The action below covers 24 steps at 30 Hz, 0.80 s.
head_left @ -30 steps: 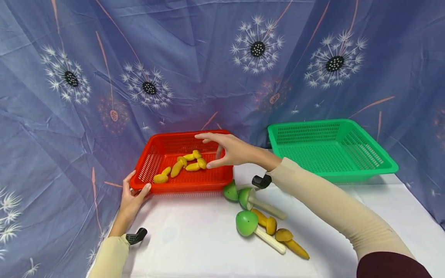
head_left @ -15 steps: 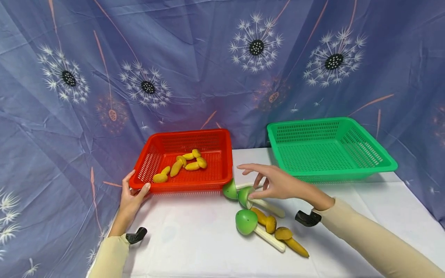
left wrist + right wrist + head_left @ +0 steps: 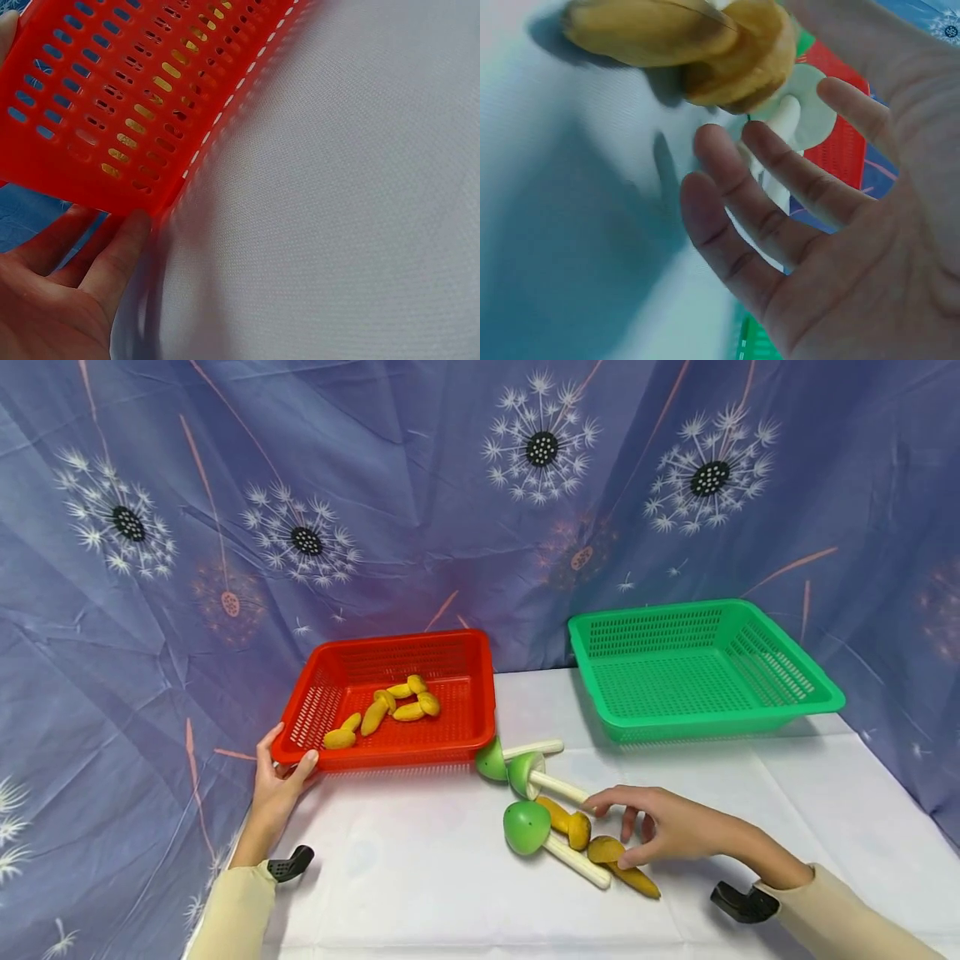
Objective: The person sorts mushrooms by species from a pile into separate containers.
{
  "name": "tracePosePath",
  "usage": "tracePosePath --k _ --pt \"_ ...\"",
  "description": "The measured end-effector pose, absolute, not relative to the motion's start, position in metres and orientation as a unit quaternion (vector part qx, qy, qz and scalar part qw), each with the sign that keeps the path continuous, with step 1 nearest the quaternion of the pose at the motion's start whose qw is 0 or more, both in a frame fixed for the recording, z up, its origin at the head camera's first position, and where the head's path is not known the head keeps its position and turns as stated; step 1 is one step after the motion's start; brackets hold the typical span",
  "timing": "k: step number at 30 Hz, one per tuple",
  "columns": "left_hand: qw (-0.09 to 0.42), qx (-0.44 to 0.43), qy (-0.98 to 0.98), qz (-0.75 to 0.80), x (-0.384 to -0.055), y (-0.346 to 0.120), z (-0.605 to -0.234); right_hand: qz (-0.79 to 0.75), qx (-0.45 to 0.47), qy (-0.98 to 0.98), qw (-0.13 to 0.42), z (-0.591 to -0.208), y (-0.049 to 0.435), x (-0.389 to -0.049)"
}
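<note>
My left hand (image 3: 276, 797) holds the near left corner of a red plastic basket (image 3: 408, 755), thumb at the rim and fingers round the outside. Several yellow toy mushrooms (image 3: 377, 713) lie inside it. Over the table, my right hand (image 3: 671, 827) hovers with fingers spread and loosely bent, nothing in its grasp. Its thumb is close to a yellow mushroom (image 3: 636, 880); whether they touch I cannot tell. In the right wrist view that yellow mushroom (image 3: 742, 56) lies beyond the fingertips. Beside it are another yellow mushroom (image 3: 577, 830) and a green-capped mushroom (image 3: 527, 827) with a white stem.
Two more green-capped mushrooms lie further back, one green cap (image 3: 492, 760) against the red basket's near right corner. A green basket (image 3: 712, 724) stands at the back right on the white cloth (image 3: 420, 852). Behind everything hangs a blue dandelion-print curtain (image 3: 420, 485).
My right hand has swung from above the red basket rightward and down to the yellow mushroom at the front right. The left hand keeps its hold on the basket. The head view has shifted slightly.
</note>
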<state>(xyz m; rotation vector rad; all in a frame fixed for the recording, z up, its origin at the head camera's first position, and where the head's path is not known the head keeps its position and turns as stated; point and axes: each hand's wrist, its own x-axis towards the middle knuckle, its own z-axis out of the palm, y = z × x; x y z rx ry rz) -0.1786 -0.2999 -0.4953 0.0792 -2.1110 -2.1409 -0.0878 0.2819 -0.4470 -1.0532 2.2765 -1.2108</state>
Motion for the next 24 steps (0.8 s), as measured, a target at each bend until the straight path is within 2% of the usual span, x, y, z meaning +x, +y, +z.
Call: tracePosePath --k 14,24 --pt "0.061 0.026 -0.7 -0.711 -0.18 -0.3 -0.495 -0.445 -0.342 0.797 0.224 -0.463 0.287 -0.072" --pt "0.058 0.032 -0.695 -0.716 -0.179 -0.299 -0.494 -0.454 -0.347 0.789 0.228 -0.464 0.287 -0.074"
